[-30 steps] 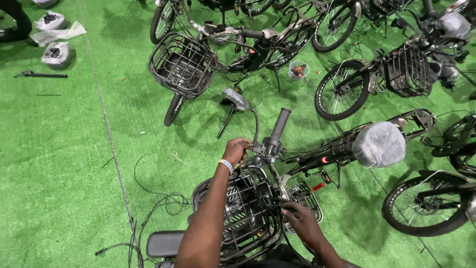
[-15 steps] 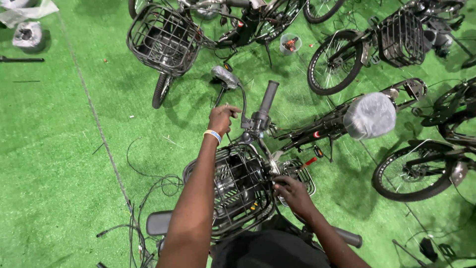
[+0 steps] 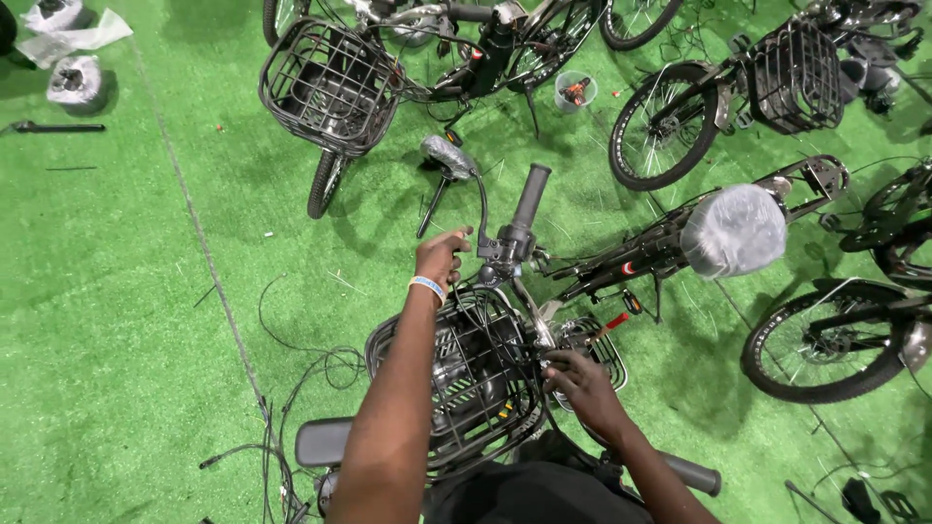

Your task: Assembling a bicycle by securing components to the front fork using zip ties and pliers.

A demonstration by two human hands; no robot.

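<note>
Fingers of the left hand (image 3: 442, 256) are curled around the bicycle's handlebar (image 3: 505, 247) near the brake clamp, knuckles up, closed on the bar just left of the black grip (image 3: 531, 196) that points away from the person. A pale band sits on that wrist. Lower down, the right hand (image 3: 580, 380) has its fingers bent and pinched together at the tangle of thin black cables (image 3: 529, 340) beside the stem; whether they actually clamp a cable or only press against it cannot be told, since the fingertips are hidden among the wires.

Both hands work on one bicycle standing directly below the camera. Its black wire front basket (image 3: 466, 374) lies between the two forearms, and the frame runs off to the right toward a saddle wrapped in clear plastic (image 3: 734, 231). A second black grip (image 3: 694, 475) shows at the lower right, near the person's right elbow.

Green artificial turf (image 3: 126, 311) covers the floor. Loose black cables (image 3: 282, 388) trail across it to the left of the basket. Another bicycle with a wire basket (image 3: 325, 87) stands farther off at the top, and more wheels (image 3: 660, 131) crowd the upper right.
</note>
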